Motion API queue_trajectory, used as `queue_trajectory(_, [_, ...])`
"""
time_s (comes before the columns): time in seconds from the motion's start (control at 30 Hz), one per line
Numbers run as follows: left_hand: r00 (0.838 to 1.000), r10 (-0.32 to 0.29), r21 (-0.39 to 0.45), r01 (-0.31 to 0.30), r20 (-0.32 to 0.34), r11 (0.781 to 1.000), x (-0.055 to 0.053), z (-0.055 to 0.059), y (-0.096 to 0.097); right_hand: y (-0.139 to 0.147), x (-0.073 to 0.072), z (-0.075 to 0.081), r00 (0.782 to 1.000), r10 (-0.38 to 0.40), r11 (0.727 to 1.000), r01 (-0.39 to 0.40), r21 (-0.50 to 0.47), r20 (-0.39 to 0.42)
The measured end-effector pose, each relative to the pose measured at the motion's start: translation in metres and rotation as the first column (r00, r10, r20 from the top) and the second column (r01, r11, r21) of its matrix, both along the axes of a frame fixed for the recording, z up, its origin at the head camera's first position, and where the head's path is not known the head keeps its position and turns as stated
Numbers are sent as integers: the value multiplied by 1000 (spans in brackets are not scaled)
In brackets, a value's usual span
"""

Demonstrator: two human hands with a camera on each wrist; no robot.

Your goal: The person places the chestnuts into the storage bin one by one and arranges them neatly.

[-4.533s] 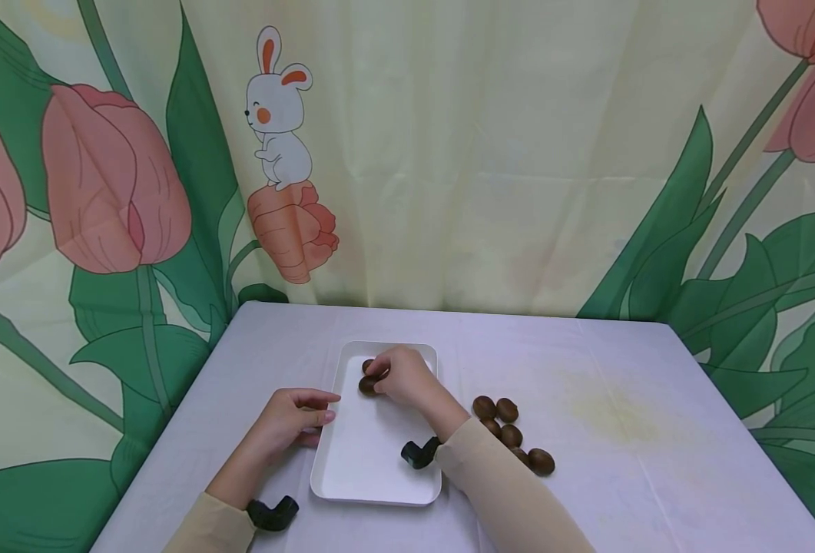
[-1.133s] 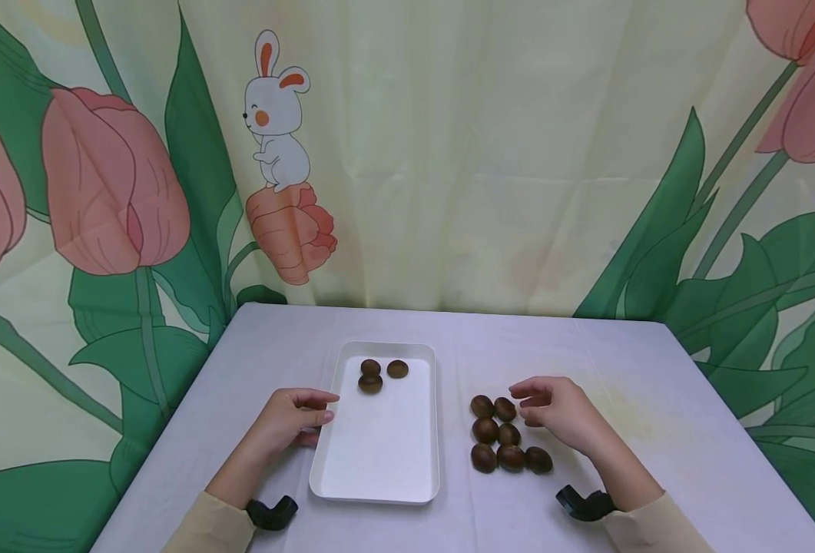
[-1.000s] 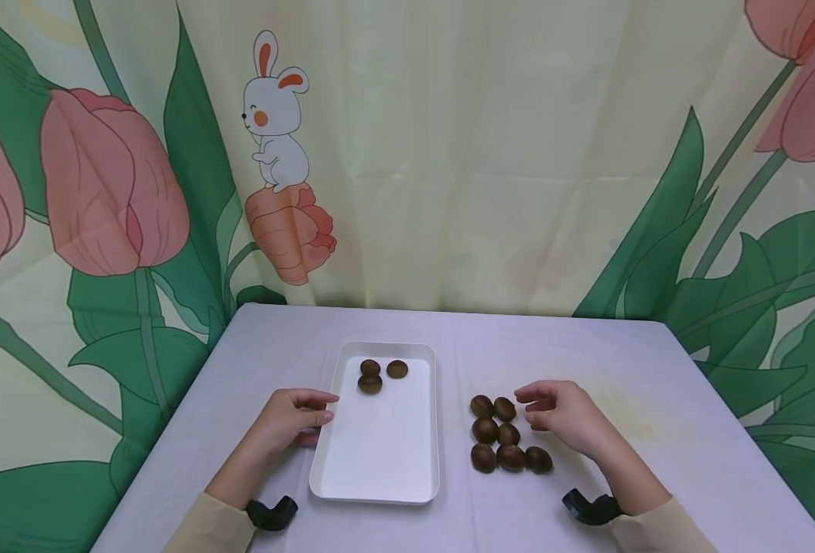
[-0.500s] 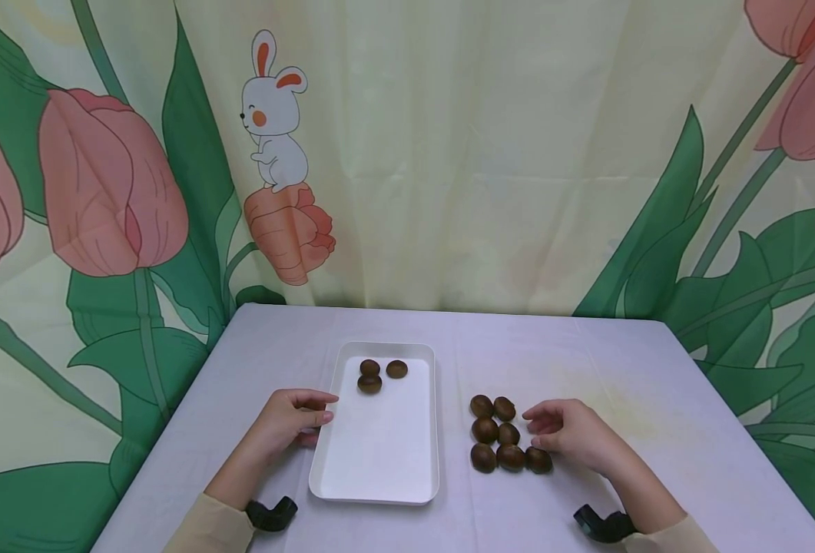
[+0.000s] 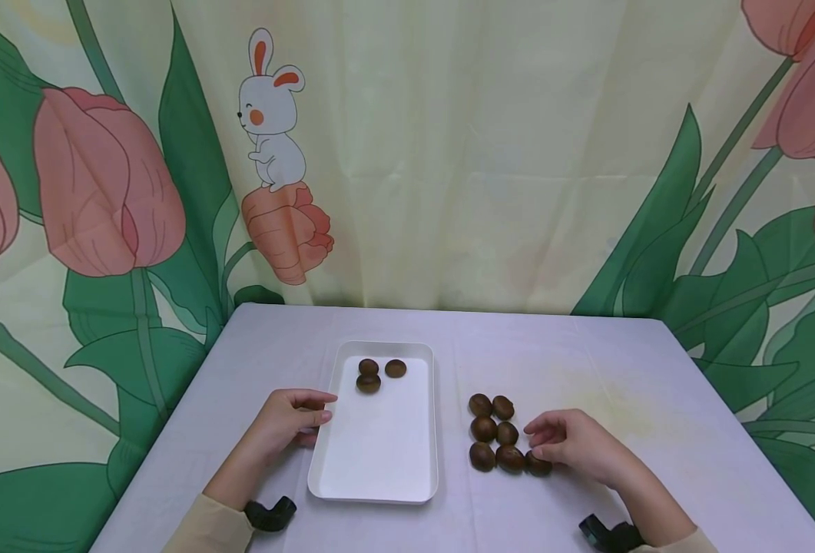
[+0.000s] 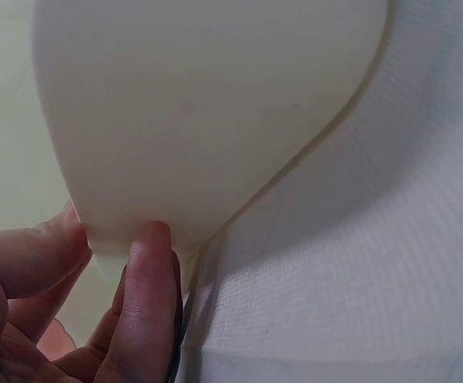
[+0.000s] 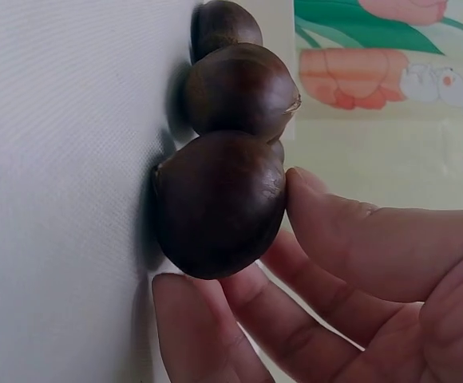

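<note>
White tablecloth (image 5: 587, 365) — right hand (image 5: 580, 445) touches end chestnut (image 7: 219, 206), neighbouring chestnuts (image 7: 241, 89) crowding.

A gap separates tray (image 5: 372, 453) from chestnuts (image 5: 483, 429); their tight cluster bars passage.

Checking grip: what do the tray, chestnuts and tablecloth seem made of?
Tray: probably plastic, smooth low-sheen white, rounded corners. Chestnuts: likely real, brown shells, soft sheen, one pale tip in the right wrist view. Tablecloth: fabric, matte, fine weave visible.

Dark-brown chestnuts (image 5: 483, 429), plain white tray (image 5: 374, 455)
</note>
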State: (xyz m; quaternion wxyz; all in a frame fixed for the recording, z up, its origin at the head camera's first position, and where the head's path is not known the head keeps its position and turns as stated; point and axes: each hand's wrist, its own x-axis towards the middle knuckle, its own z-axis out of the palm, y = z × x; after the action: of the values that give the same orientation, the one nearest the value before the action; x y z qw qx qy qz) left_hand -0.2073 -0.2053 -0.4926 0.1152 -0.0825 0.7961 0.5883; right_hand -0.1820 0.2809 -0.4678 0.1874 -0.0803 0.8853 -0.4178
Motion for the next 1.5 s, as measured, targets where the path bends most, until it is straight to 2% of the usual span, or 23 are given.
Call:
queue_trajectory(0.37, [1000, 1, -10, -1, -5, 1000, 0, 1, 0, 0, 3, -1, 999, 25, 999, -24, -38, 33])
queue_trajectory(0.77, [1000, -2, -5, 2, -3, 1000, -1, -1, 0, -2, 4, -1, 1000, 28, 999, -28, -29, 1])
queue_trajectory(1.17, [1000, 4, 5, -4, 2, 1000, -1, -3, -1, -1, 3, -4, 998, 65, 998, -65, -21, -25])
queue_trajectory(1.5, [1000, 13, 2, -13, 13, 1000, 0, -1, 0, -3, 1, 7, 997, 49, 999, -48, 16, -61])
